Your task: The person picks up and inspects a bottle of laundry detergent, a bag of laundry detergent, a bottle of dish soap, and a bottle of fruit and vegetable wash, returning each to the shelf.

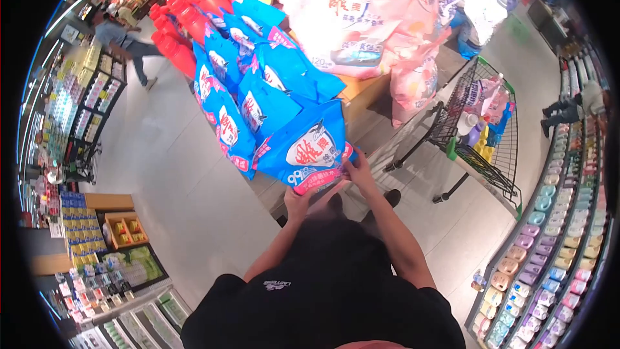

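Note:
A blue bag of washing powder (311, 148) with a pink lower edge lies tilted toward me at the front of a stack. My left hand (297, 204) grips its lower left corner. At the lower right corner, my right hand (359, 173) has its fingers closed on the edge. More blue bags (268, 100) of the same kind rest directly behind and to the left, touching it. The undersides of the fingers and the bag's far side are hidden.
Red bottles (187, 16) and large pink bags (361, 19) fill the display behind. To the right stands a shopping cart (478, 123) with goods inside. Bottle shelves (542, 239) curve along the right. One person (123, 42) is at left, another (584, 103) at right.

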{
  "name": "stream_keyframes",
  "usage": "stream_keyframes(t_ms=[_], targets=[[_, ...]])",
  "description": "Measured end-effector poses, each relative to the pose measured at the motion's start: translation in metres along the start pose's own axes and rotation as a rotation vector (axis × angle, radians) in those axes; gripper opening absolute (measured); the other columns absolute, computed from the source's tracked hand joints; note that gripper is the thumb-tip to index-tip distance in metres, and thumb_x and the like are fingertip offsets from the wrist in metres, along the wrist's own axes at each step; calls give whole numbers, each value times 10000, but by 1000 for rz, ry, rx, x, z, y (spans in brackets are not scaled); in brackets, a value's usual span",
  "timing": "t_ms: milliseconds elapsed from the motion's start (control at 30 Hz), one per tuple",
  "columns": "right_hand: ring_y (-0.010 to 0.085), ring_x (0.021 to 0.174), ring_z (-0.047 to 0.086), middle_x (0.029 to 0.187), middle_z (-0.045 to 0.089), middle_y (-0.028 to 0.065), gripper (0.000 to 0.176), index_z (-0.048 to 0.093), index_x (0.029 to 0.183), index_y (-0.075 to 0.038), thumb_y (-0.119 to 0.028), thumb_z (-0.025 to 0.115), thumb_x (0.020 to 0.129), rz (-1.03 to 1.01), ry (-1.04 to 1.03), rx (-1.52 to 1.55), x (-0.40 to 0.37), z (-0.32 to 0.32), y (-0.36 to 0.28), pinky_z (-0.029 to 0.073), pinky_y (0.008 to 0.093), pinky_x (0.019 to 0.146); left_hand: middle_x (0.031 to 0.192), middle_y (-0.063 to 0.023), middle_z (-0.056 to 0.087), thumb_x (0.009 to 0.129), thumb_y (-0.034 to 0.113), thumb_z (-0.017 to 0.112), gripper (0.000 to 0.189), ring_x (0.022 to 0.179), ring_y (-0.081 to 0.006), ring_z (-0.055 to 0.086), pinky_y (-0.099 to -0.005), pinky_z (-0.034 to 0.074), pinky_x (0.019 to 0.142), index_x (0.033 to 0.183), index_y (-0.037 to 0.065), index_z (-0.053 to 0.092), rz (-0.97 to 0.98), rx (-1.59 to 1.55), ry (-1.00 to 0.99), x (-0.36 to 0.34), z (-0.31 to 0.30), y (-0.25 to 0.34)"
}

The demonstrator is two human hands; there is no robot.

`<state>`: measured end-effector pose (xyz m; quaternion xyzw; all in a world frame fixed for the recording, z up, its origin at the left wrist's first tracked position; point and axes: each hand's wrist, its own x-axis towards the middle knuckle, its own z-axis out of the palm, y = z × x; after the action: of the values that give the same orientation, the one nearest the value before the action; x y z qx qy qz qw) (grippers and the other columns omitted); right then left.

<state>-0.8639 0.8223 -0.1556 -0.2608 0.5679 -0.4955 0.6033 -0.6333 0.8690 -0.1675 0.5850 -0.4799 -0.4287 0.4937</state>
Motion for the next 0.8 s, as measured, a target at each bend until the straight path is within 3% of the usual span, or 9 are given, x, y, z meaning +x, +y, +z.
stream_keyframes(t_ms=[100, 167, 267, 367, 600, 800], targets=[[215, 916, 729, 1213, 656, 143, 653, 377, 1516, -100, -292, 727, 999, -22, 11, -16, 5, 3, -4, 656, 349, 690, 1113, -98, 736, 778, 85, 910, 543, 1011, -195, 706, -359, 567, 899, 1225, 2, 613, 34, 101, -45, 9, -3, 8], [247, 935, 730, 1219, 652, 161, 637, 364, 1491, -100, -283, 726, 999, -41, -7, 1, 12, -1, 7, 667, 388, 717, 1207, -100, 707, 806, 64, 892, 571, 1092, -181, 676, -355, 571, 929, 1279, 12, 576, -27, -211, -89, 17, -4, -9], [287, 963, 728, 1249, 635, 192, 616, 345, 1455, -97, -267, 723, 1001, -8, -52, 13, 16, -3, 4, 674, 440, 758, 1247, -98, 694, 798, 61, 895, 620, 1132, -174, 660, -361, 564, 949, 1310, 11, 550, 39, -353, -152, 24, 0, -2], [318, 1015, 717, 1279, 613, 219, 598, 335, 1438, -89, -248, 715, 1006, -5, -91, 33, 14, -3, 1, 672, 474, 798, 1240, -78, 703, 761, 65, 920, 707, 1108, -177, 676, -351, 556, 977, 1350, 27, 529, -97, -245, -83, 20, 0, -6], [363, 1093, 692, 1267, 593, 243, 558, 329, 1397, -62, -218, 703, 1013, -31, -147, 14, 19, -12, 1, 665, 513, 832, 1234, -85, 725, 779, 57, 896, 673, 1121, -152, 675, -344, 549, 971, 1359, 40, 556, -111, -156, 42, 5, 16, -11], [372, 1061, 706, 1254, 591, 243, 519, 332, 1380, -65, -207, 683, 1025, -14, -167, -34, 16, -28, 7, 664, 530, 826, 1226, -83, 731, 801, 94, 889, 613, 1141, -147, 662, -349, 535, 985, 1335, 39, 592, -63, -393, 0, 0, 19, -16]])
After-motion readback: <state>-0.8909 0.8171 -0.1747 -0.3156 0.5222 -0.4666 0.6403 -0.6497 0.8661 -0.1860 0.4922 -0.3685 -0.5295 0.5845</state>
